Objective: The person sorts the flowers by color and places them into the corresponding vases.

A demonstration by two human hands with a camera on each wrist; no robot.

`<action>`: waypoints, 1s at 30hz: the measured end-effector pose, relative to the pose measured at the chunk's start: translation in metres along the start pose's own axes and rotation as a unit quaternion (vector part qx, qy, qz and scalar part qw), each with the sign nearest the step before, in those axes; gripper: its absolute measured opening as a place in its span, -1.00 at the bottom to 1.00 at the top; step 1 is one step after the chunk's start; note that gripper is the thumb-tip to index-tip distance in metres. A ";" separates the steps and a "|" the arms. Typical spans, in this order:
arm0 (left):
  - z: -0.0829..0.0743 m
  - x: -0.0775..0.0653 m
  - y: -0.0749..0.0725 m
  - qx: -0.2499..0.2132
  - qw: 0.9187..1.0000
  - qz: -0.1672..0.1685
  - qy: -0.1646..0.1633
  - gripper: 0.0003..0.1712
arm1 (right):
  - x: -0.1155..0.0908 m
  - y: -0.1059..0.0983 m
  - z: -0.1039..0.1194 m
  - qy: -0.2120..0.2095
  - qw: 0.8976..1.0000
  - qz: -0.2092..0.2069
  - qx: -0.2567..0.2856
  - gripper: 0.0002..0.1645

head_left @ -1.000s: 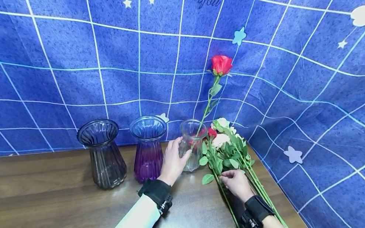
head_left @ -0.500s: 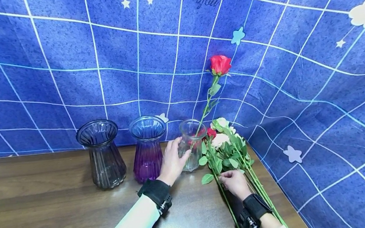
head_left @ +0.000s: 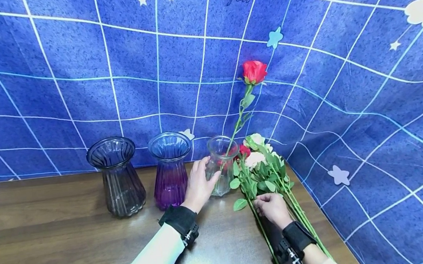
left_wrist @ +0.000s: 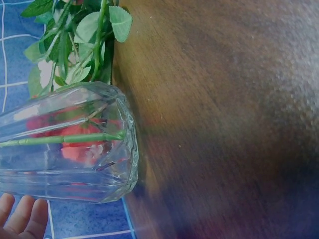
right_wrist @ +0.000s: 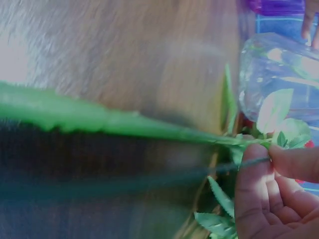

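Observation:
A clear glass vase (head_left: 222, 178) stands on the table, holding one red rose (head_left: 254, 72) that leans right. My left hand (head_left: 200, 184) holds the vase from its left side, thumb across the front; the left wrist view shows a few of its fingertips (left_wrist: 37, 215) beside the glass and the green stem (left_wrist: 70, 139) inside. To the right lies a pile of flowers (head_left: 264, 176), red, pale pink and white, with leafy stems. There my right hand (head_left: 273, 208) pinches a thin flower stem (right_wrist: 251, 162) between thumb and forefinger; a brighter green stem (right_wrist: 164, 128) runs alongside.
Left of my left hand stand a purple-blue glass vase (head_left: 171, 179) and a dark grey glass vase (head_left: 123, 188). A blue curtain (head_left: 145, 87) with a white grid hangs behind and at the right of the wooden table (head_left: 52, 239).
Both hands stay nearly where they were, the left at the clear vase and the right at the flower stems. The view has shifted slightly.

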State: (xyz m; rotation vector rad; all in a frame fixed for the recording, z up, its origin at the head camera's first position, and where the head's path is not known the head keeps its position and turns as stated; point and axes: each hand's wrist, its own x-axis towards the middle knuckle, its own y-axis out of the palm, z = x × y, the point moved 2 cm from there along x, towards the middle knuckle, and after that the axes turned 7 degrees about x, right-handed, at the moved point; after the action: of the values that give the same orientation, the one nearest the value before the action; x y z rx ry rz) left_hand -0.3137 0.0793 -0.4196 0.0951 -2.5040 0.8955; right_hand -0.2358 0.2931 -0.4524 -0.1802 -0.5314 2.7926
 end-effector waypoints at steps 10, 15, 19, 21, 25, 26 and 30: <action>-0.001 0.001 -0.001 -0.008 1.000 0.005 -0.004 -0.39 | -0.012 -0.011 0.019 0.021 0.992 -0.019 0.124 -0.72; -0.001 0.000 -0.001 -0.013 1.000 0.009 -0.007 -0.39 | -0.020 -0.021 0.033 0.025 0.986 -0.033 0.164 -0.70; 0.000 -0.001 -0.001 -0.013 1.000 0.010 -0.007 -0.38 | -0.024 -0.029 0.047 -0.003 0.980 -0.056 0.190 -0.66; 0.000 0.000 0.000 -0.012 1.000 0.010 -0.006 -0.39 | -0.025 -0.033 0.052 -0.034 0.974 -0.065 0.212 -0.65; 0.000 0.000 0.000 -0.011 1.000 0.007 -0.004 -0.39 | -0.021 -0.039 0.060 -0.107 0.957 -0.074 0.259 -0.68; 0.000 0.000 0.001 -0.011 1.000 0.007 -0.004 -0.39 | -0.021 -0.040 0.064 -0.114 0.955 -0.078 0.263 -0.68; 0.001 0.000 0.001 -0.008 1.000 0.005 -0.004 -0.39 | -0.023 -0.042 0.087 -0.094 0.957 -0.113 0.248 -0.67</action>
State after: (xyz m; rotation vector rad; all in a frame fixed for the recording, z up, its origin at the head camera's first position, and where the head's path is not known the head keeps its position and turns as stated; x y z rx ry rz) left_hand -0.3143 0.0798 -0.4211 0.0808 -2.5206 0.8798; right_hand -0.2181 0.2936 -0.3544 0.2417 0.1179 2.6282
